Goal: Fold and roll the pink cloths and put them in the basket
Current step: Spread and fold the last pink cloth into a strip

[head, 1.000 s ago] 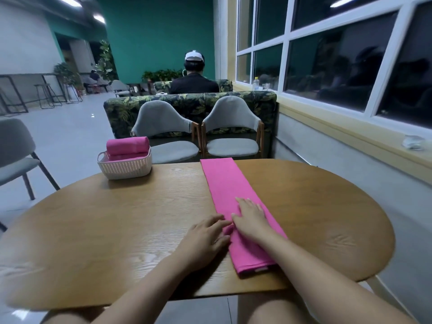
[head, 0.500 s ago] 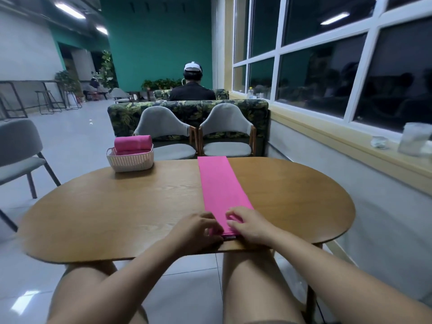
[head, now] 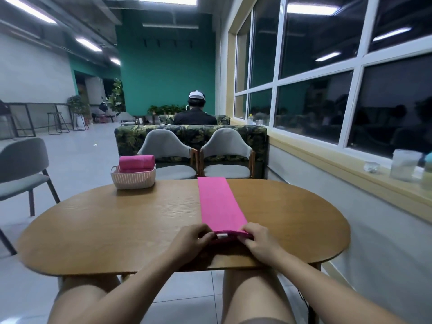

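A pink cloth, folded into a long narrow strip, lies lengthwise on the oval wooden table. Its near end is turned up into the start of a roll with a white label showing. My left hand pinches the left side of that rolled end, and my right hand pinches the right side. A white slatted basket stands at the table's far left edge. It holds rolled pink cloths.
Two grey chairs face the table's far side, with a patterned sofa behind them and a person seated beyond. Another grey chair stands to the left. A window sill on the right holds a clear container.
My hands slid from the middle of the strip to its near end and lifted it into a first roll. The view has tipped up and back.
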Demonstrator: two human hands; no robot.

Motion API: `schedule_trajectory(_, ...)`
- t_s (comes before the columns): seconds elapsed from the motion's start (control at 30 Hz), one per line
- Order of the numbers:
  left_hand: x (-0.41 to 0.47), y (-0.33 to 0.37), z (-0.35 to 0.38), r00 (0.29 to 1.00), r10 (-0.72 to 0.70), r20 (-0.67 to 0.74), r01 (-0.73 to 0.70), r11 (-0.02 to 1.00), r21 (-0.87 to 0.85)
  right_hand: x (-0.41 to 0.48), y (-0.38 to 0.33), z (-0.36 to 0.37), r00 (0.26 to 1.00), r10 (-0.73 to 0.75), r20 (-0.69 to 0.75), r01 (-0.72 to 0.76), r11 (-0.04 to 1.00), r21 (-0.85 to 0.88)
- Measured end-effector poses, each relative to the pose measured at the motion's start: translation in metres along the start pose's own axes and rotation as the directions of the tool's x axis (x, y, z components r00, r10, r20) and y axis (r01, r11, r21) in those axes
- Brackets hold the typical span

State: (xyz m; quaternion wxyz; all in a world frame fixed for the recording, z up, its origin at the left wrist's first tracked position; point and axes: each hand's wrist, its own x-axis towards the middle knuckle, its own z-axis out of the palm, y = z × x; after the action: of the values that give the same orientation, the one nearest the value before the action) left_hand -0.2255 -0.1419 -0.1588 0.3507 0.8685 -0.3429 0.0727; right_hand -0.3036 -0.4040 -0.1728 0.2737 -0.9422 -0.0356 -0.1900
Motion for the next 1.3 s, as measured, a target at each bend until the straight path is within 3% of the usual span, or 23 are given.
schedule_trajectory(0.27,-0.002,-0.002,0.005,0.999,-0.011,0.031,0.014,0.992,-0.124,0.011,0.004,0.006,0.980,0.148,-0.133,-0.132,0.984,0.124)
schedule_trajectory(0.4,0.004,-0.008,0.003,0.994,-0.112,0.008,0.112,0.976,-0.185,0.009,0.003,0.004,0.973,0.179,-0.147,-0.160,0.978,0.131)
schedule_trajectory(0.67,0.020,-0.016,0.018,0.969,-0.213,-0.123,0.206,0.976,-0.072,0.015,0.005,0.009,0.947,0.296,-0.125,-0.293,0.955,0.039)
schedule_trajectory(0.77,0.018,-0.016,0.022,0.979,-0.101,-0.178,0.112,0.992,0.052,0.012,0.009,0.012,0.951,0.236,-0.200,-0.248,0.968,-0.041)
schedule_trajectory(0.83,0.016,-0.015,0.025,0.985,0.053,-0.163,-0.020,0.980,0.196,0.008,0.011,0.015,0.960,0.065,-0.274,-0.127,0.968,-0.216)
schedule_trajectory(0.93,0.015,-0.016,0.028,0.967,0.230,-0.106,-0.181,0.921,0.344,0.003,0.005,0.019,0.967,-0.170,-0.191,0.083,0.916,-0.393)
schedule_trajectory(1.13,0.008,-0.012,0.027,0.980,0.193,-0.046,-0.161,0.910,0.382,0.000,-0.005,0.015,0.990,-0.134,-0.037,0.109,0.914,-0.392)
schedule_trajectory(1.3,0.012,-0.015,0.026,0.975,0.213,-0.062,-0.180,0.922,0.344,0.005,0.001,0.020,0.992,-0.109,-0.057,0.078,0.917,-0.391)
